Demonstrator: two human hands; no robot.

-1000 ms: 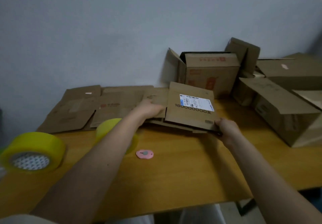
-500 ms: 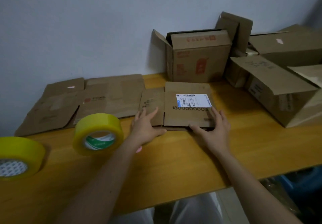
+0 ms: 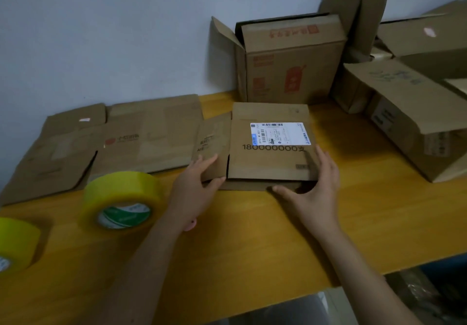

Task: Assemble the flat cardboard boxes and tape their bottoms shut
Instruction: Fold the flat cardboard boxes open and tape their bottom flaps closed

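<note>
Lying flat on the bench [image 3: 379, 223] now: the flat labelled box [image 3: 270, 152], which a second ago was tilted up off the surface between both hands. It rests square to the near edge, white shipping label up, partly over another flattened piece beneath it.

Left hand [image 3: 192, 193]: rests at the box's near left corner, fingers [image 3: 208, 160] straight and spread over the side flap, thumb along the front edge; nothing gripped.

Right hand [image 3: 313, 193]: placed at the near right corner, fingers straight along the right edge, thumb stretched across the front edge; pressing or steadying, not clamping.

Flat stock: further flattened boxes [image 3: 149, 132] lie to the left, against the wall, unmoved.

Assembled stock: an upright open box [image 3: 290, 72] stands behind, and more boxes [image 3: 409, 112] lie to the right.

Tape: one yellow roll [image 3: 121, 200] just left of the left forearm, a second roll [image 3: 15, 243] at the left edge of view. A pink item [image 3: 190, 225] is mostly hidden under the left wrist.

Reading: the box has been set down and squared, still collapsed; opening it into shape likely comes next, taping after.
</note>
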